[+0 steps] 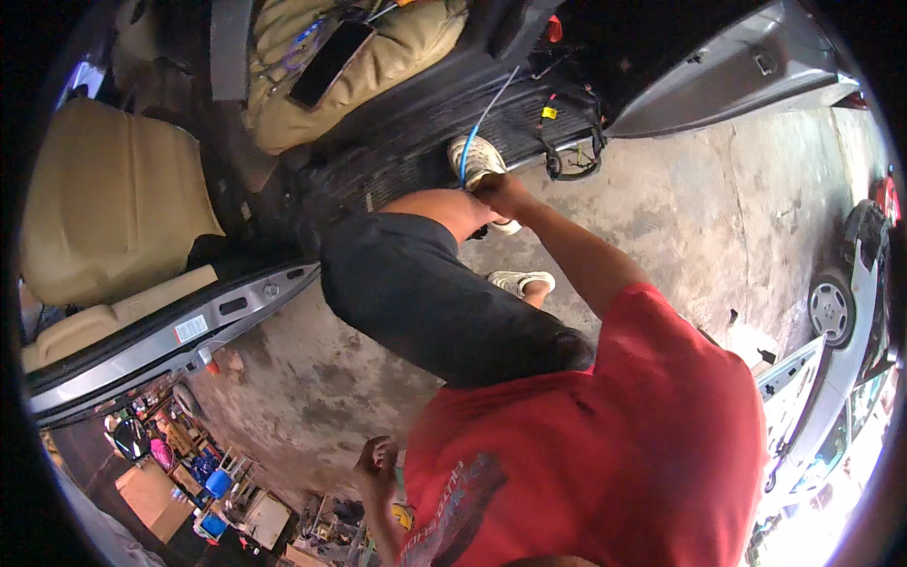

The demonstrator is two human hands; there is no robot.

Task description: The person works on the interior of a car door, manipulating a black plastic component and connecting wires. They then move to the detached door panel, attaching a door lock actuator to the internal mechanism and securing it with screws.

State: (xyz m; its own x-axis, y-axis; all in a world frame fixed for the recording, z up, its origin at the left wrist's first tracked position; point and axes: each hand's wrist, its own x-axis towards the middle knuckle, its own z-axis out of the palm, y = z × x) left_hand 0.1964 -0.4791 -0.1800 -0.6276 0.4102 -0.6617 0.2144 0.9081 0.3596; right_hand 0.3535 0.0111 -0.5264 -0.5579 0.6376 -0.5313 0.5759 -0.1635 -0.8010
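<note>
My right hand (503, 197) is low beside my bent knee, close above a pale shoe (480, 159) on the black ribbed sill (416, 180). Its fingers look closed around the lower end of a thin, curved rod (470, 146), blue below and grey towards its tip. The tip points up into the car's doorway; my knee and fingers hide part of the grip. Away from the car, my left hand (378, 457) hangs beside my red shirt, fingers loosely bent and slightly apart, with nothing visible in it.
A dark phone (333, 64) lies on the tan seat (416, 57). Open car doors stand left (236, 307) and right (727, 71). A black frame part with wires (573, 156) lies by the sill. Cluttered shelves (203, 482) are lower left; another car (831, 312) stands right.
</note>
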